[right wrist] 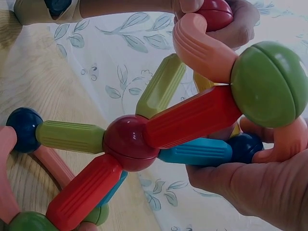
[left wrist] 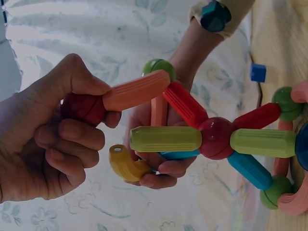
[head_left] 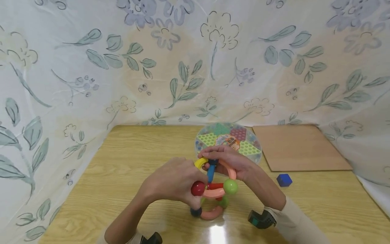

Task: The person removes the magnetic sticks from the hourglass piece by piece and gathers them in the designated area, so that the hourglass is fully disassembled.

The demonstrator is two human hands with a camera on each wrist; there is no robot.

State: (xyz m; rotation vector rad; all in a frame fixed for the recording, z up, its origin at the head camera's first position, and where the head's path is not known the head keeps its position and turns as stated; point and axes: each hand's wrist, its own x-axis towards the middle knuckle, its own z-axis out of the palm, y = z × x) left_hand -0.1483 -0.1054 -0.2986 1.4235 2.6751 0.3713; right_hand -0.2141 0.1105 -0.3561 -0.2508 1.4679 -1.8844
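Note:
A magnetic stick-and-ball structure (right wrist: 131, 143) is between my two hands, with red, green and blue rods radiating from a central red ball (left wrist: 215, 138). My left hand (head_left: 175, 181) pinches another red ball (left wrist: 83, 108) between thumb and fingers. From that ball a curved salmon rod (left wrist: 137, 90) runs to a green ball (right wrist: 269, 84). At the structure's top, my right hand (head_left: 230, 159) holds a dark blue ball (right wrist: 244, 147), where a blue rod (head_left: 211, 173) and another curved salmon rod meet. A curved yellow rod (left wrist: 126, 163) sticks out beside the right fingers, its near end uncovered.
The structure's lower ring, with a dark blue ball (head_left: 196, 212) and curved salmon rod (head_left: 212, 213), is low over the wooden table (head_left: 137, 149). Behind stands a round Chinese checkers board (head_left: 250, 149). A brown board (head_left: 300, 149) and small blue cube (head_left: 284, 180) lie right.

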